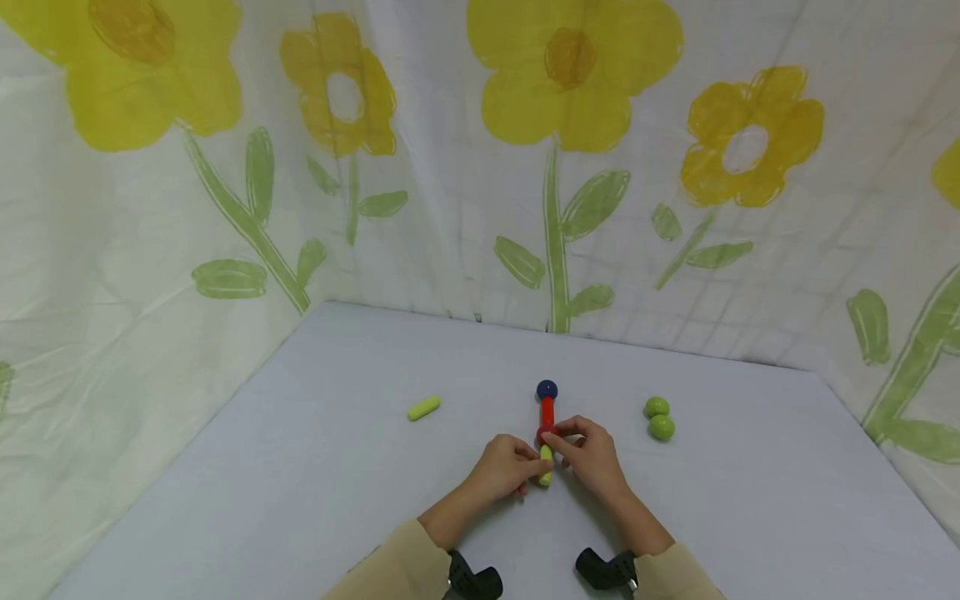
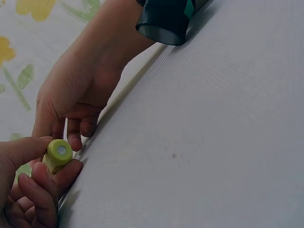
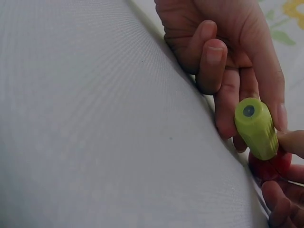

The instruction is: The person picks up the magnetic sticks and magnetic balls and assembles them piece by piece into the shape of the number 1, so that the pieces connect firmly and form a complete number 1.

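Note:
My left hand [image 1: 501, 467] pinches a yellow-green rod [image 1: 546, 477] between thumb and fingers. The rod's near end shows a small silver disc in both wrist views. At its far end, a red ball [image 3: 267, 168] meets the rod. My right hand [image 1: 594, 460] holds this ball with thumb and fingers, covering part of it. Beyond the ball, a red rod [image 1: 548, 410] runs away from me and ends at a dark blue ball [image 1: 547, 389]. These pieces form one line on the table. Whether the yellow-green rod fully touches the red ball is hard to tell.
Another yellow-green rod [image 1: 423, 408] lies to the left on the white table [image 1: 315, 467]. Two green balls [image 1: 657, 418] sit side by side to the right. A white cloth with painted yellow flowers [image 1: 420, 250] hangs behind. Each wrist carries a black camera mount [image 1: 600, 570].

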{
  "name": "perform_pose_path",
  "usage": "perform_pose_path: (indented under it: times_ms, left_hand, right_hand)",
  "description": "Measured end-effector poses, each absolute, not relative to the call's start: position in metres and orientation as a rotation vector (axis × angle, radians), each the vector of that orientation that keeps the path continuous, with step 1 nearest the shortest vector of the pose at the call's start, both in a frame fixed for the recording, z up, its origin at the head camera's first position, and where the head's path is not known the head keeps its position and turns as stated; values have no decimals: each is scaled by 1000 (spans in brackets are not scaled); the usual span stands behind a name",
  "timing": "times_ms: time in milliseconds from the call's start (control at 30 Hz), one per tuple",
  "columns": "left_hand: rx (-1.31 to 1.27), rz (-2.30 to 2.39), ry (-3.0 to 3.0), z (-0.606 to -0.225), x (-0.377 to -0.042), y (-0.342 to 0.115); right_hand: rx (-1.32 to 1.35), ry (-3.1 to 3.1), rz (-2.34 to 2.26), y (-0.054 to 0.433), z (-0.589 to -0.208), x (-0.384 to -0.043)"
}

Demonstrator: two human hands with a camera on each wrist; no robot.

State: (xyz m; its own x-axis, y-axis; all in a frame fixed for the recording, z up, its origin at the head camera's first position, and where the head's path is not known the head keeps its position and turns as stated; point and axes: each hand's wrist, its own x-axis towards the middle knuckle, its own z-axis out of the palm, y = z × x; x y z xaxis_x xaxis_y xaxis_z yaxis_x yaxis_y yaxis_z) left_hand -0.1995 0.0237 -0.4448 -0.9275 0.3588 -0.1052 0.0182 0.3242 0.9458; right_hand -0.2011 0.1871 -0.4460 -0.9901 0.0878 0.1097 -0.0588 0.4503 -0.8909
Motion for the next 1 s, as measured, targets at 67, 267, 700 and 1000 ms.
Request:
perform_pose_path:
  times_ms: [67,267,700,1000]
  left_hand:
    - [331,1634,2289,-443,-200,24]
    - [320,1612,2261,-442,-201,23]
    - [322,1626,2258,-442,-202,24]
    - [331,1634,2251,-442,-199,24]
  right_hand:
    - [-26,-2554,1574,187,-445,-201]
    - [-44,-2566,1584,187,-447,-201]
    - [-16,-2542,1590,187,-445,-202]
    - [-33,-2555,1585,187,-445,-200]
